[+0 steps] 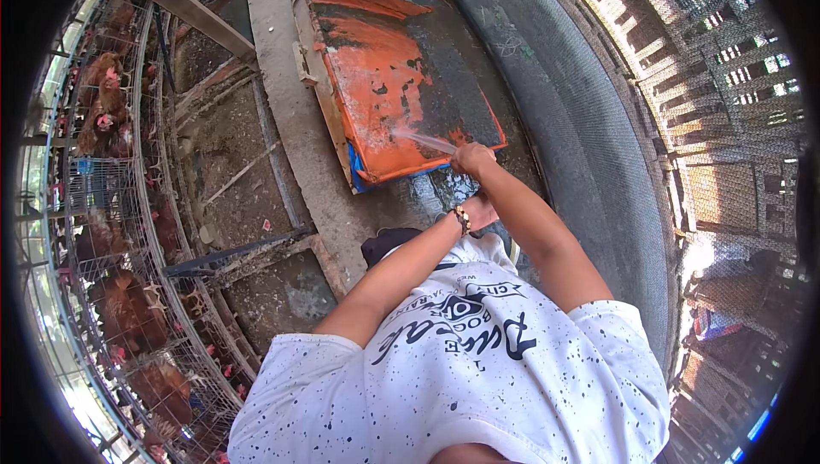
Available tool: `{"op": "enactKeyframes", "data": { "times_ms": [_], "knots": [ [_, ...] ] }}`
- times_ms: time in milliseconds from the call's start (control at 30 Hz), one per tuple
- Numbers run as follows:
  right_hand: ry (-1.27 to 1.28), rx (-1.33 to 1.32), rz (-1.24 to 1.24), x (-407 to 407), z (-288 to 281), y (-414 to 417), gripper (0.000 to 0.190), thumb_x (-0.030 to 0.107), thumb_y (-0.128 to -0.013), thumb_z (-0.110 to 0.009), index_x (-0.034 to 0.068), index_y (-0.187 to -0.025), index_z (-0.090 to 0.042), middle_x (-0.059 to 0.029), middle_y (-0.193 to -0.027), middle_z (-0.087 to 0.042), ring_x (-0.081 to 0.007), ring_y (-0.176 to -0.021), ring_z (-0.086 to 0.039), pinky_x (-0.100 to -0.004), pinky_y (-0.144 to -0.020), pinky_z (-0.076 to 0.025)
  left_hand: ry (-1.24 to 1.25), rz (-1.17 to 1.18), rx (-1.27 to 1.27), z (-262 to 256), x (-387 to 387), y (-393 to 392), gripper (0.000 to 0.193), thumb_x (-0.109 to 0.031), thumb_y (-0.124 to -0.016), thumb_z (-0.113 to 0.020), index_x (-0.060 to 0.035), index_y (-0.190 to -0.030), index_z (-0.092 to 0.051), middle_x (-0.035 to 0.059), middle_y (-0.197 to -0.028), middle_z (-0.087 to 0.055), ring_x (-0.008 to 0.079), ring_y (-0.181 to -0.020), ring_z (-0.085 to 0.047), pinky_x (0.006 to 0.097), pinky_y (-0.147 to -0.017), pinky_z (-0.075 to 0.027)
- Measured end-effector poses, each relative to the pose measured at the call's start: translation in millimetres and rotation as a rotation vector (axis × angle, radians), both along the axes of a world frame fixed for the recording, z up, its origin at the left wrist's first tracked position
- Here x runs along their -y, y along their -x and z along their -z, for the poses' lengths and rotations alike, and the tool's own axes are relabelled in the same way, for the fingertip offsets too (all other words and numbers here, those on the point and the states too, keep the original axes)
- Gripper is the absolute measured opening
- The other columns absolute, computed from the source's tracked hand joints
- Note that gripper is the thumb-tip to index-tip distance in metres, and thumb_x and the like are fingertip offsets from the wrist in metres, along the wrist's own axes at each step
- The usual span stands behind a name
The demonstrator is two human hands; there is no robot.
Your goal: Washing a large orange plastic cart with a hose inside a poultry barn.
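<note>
A stream of water (426, 139) leaves my right hand (473, 159), which is closed around what appears to be a hose end, mostly hidden in the fist. It strikes an orange tarpaulin (371, 92) stretched over a shallow wooden frame (334, 112). Dark wet dirt (458, 73) coats the far and right parts of the tarpaulin, while the left part is mostly bare orange. Blue sheeting (356, 166) shows at its near corner. My left hand (479, 211), with a beaded bracelet at the wrist, is just below the right one; its fingers are partly hidden behind my right forearm.
Wire cages (106, 208) with several brown hens (128, 317) line the left side. A concrete ledge (282, 80) runs beside the frame, next to a dirt pit (237, 163) crossed by bars. Dark mesh netting (576, 112) hangs along the right. The floor near my feet is wet.
</note>
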State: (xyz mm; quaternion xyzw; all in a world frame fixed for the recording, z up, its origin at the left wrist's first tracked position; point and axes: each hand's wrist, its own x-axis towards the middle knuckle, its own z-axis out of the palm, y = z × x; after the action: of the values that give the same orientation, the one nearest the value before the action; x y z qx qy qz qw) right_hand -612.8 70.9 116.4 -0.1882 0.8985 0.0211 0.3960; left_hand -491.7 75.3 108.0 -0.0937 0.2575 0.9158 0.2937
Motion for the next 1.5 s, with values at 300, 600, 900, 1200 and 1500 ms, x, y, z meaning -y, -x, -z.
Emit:
{"op": "enactKeyframes", "data": {
  "times_ms": [300, 600, 900, 1200, 1500],
  "knots": [
    [0.125, -0.035, -0.031, 1.2, 15.3, 2.8, 0.035, 0.027, -0.077, -0.049, 0.003, -0.097, -0.064, -0.0194, -0.105, -0.060, -0.0327, -0.101, -0.058, -0.0407, -0.083, -0.047, -0.058, -0.235, -0.076, 7.8, -19.8, 1.0, 0.022, -0.030, -0.093, -0.042, -0.0133, -0.107, -0.046, 0.0005, -0.101, -0.055, 0.0129, -0.093, -0.054, 0.0325, -0.079, -0.043],
    [0.619, 0.164, 0.450, -13.2, 57.1, -0.4, 0.039, 0.029, -0.079, -0.050, 0.005, -0.109, -0.055, -0.0264, -0.100, -0.059, -0.0373, -0.097, -0.058, -0.0435, -0.083, -0.045, 0.155, -0.334, 0.295, 3.2, -1.2, -3.0, 0.017, -0.017, -0.092, -0.043, -0.0108, -0.080, -0.053, -0.0043, -0.067, -0.049, 0.0077, -0.058, -0.044, 0.0244, -0.053, -0.038],
    [0.645, -0.175, 0.216, -2.2, 56.4, -27.5, 0.025, 0.022, -0.083, -0.045, 0.006, -0.097, -0.057, -0.0250, -0.091, -0.061, -0.0416, -0.086, -0.058, -0.0497, -0.078, -0.045, 0.254, -0.369, 0.299, 37.7, -3.2, -17.3, 0.013, -0.015, -0.091, -0.042, -0.0076, -0.090, -0.053, 0.0005, -0.078, -0.055, 0.0127, -0.069, -0.053, 0.0311, -0.060, -0.046],
    [0.680, -0.153, 0.169, 10.5, 58.9, -42.4, 0.025, 0.017, -0.079, -0.046, -0.001, -0.091, -0.060, -0.0268, -0.086, -0.060, -0.0422, -0.086, -0.057, -0.0478, -0.080, -0.044, 0.272, -0.368, 0.426, 21.2, 5.6, -29.3, 0.015, -0.018, -0.089, -0.045, -0.0087, -0.096, -0.054, -0.0008, -0.083, -0.056, 0.0130, -0.074, -0.054, 0.0343, -0.062, -0.047],
    [0.561, -0.028, 0.128, 13.9, 57.5, -48.2, 0.031, 0.017, -0.078, -0.050, 0.001, -0.103, -0.060, -0.0266, -0.100, -0.059, -0.0394, -0.098, -0.055, -0.0431, -0.087, -0.044, 0.280, -0.356, 0.391, 37.0, 7.6, -38.7, 0.020, -0.025, -0.089, -0.045, -0.0105, -0.101, -0.053, 0.0005, -0.090, -0.058, 0.0157, -0.085, -0.056, 0.0368, -0.069, -0.048]
  ]
}}
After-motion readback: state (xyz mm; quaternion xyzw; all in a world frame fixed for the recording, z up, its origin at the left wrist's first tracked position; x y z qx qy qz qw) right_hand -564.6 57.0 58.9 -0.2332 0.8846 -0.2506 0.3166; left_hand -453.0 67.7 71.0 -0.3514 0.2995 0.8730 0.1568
